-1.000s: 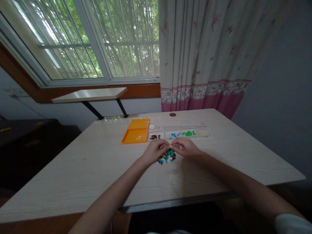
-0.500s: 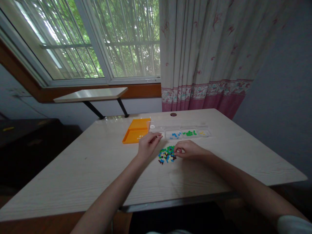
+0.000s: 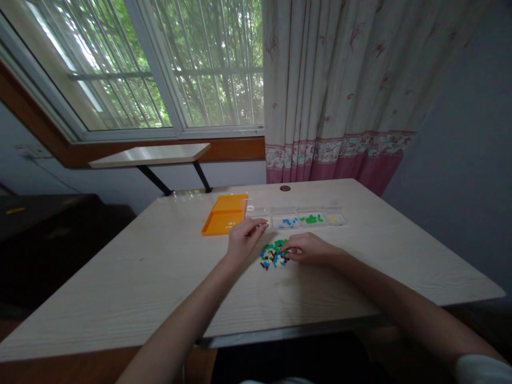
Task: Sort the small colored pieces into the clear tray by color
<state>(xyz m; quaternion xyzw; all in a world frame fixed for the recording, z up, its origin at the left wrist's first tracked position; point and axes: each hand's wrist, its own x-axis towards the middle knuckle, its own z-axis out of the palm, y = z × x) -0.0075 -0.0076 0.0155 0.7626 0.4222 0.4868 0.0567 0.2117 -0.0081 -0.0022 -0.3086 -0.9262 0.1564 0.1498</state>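
Observation:
My left hand (image 3: 244, 237) is closed in a pinch by the left end of the clear compartment tray (image 3: 296, 226). A tiny pale spot shows at its fingertips, too small to name surely. My right hand (image 3: 312, 248) reaches over the right side of a pile of small building bricks (image 3: 272, 254) in green, blue, brown and cream. Its index finger and thumb look slightly apart, their tips among the pieces. In the tray, blue bricks (image 3: 288, 222), green bricks (image 3: 311, 218) and yellow bricks (image 3: 333, 218) lie in separate compartments.
Left of the tray, an orange case (image 3: 224, 213) lies open with several white pieces (image 3: 230, 225) inside. A raised shelf (image 3: 152, 154) stands at the back left of the wooden table (image 3: 160, 298). A cable hole (image 3: 285, 188) is near the back edge.
My right hand has moved slightly left over the pile, and its index finger has stretched out. My left hand stays pinched in nearly the same spot.

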